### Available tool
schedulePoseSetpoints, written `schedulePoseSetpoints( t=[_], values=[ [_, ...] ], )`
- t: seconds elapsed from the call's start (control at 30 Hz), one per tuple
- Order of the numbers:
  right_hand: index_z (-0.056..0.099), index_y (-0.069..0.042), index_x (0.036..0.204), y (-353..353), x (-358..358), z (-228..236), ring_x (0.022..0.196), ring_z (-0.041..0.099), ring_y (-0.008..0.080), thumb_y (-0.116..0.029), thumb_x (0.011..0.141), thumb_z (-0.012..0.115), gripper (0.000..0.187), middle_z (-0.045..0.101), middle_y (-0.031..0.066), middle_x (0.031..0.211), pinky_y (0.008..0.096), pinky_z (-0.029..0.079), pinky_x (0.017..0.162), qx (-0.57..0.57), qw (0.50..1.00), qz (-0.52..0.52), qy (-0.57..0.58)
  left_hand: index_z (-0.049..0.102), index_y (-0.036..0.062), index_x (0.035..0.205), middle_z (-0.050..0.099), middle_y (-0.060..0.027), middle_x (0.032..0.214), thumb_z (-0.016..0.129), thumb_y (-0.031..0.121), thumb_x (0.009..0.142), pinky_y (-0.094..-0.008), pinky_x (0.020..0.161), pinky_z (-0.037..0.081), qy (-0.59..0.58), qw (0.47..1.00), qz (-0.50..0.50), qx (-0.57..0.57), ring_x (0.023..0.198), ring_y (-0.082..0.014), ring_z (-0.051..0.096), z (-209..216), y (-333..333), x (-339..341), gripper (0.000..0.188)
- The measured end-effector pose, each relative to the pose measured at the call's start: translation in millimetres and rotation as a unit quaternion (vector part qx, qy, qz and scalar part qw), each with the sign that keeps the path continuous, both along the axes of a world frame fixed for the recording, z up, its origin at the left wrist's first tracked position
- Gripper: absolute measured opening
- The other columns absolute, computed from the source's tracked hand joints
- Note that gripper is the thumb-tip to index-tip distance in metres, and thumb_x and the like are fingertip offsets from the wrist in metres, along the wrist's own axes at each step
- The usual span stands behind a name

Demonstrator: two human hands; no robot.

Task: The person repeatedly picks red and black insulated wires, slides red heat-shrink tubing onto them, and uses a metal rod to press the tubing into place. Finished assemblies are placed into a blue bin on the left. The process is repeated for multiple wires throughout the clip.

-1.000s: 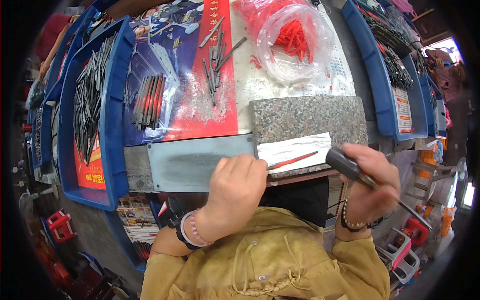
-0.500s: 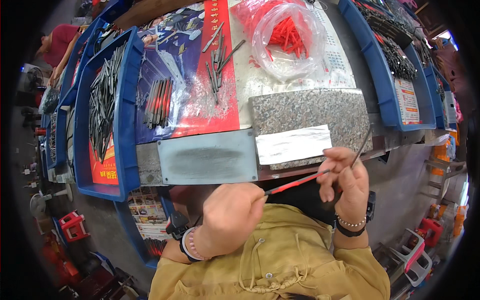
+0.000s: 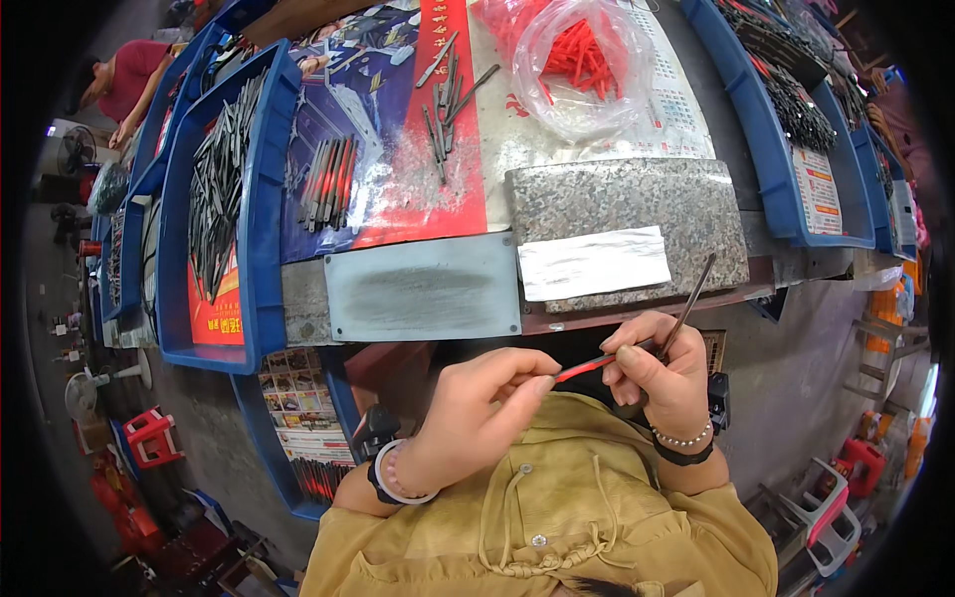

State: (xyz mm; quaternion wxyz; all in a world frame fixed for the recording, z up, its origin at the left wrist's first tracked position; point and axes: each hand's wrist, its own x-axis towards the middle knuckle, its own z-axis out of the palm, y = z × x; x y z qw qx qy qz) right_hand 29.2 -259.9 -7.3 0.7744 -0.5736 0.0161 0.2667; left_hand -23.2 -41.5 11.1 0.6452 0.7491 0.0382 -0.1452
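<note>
Pinched by left hand (image 3: 487, 406) and right hand (image 3: 665, 373) — the latter also clasping a thin dark tool (image 3: 689, 303) pointing toward one o'clock — a red-and-black rod (image 3: 585, 368) is at six o'clock from the white sheet (image 3: 594, 264).

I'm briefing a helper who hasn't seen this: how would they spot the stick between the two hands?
Find the grey speckled stone slab with white paper on it. Just below it in the picture, a slim stick runs between the left hand and the right hand. Its bright red stretch sets it apart from the dark rod slanting up from the right hand.
</note>
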Motion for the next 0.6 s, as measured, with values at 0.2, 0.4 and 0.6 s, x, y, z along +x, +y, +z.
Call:
schedulePoseSetpoints(
  t=[0.2,0.4,0.6],
  values=[
    [0.066,0.004,0.103,1.9,-4.5,-4.5,0.056,0.055,0.0066,-0.01,0.096,0.064,0.016,0.068,0.0089,0.078,0.0196,0.044,0.052,0.008,1.0,-0.01,-0.005,0.063,-0.0054,0.112,0.062,0.0011,0.084,0.056,0.009,0.1,-0.0198,0.064,0.044,0.097,0.992,-0.033,-0.077,0.07,-0.0025,0.053,-5.3,3.1,2.5,0.02],
    [0.064,0.003,0.109,6.7,-1.8,-6.0,0.059,0.058,0.0061,-0.008,0.096,0.063,0.017,0.069,0.008,0.08,0.0197,0.045,0.053,0.027,0.999,0.026,-0.012,0.062,-0.0054,0.117,0.059,-0.0022,0.079,0.054,0.011,0.101,-0.0221,0.061,0.042,0.242,0.923,0.003,-0.299,0.064,-0.0075,0.052,-14.6,8.7,-1.1,0.025],
    [0.064,0.002,0.106,16.0,-1.6,-3.9,0.059,0.058,0.0062,-0.009,0.097,0.062,0.014,0.069,0.006,0.079,0.019,0.044,0.052,0.003,0.999,0.038,0.015,0.059,-0.0075,0.118,0.053,-0.0004,0.073,0.05,0.016,0.103,-0.0246,0.059,0.039,0.363,0.75,0.0,-0.553,0.06,-0.0097,0.046,-36.3,8.4,-3.9,0.03]
  ],
)
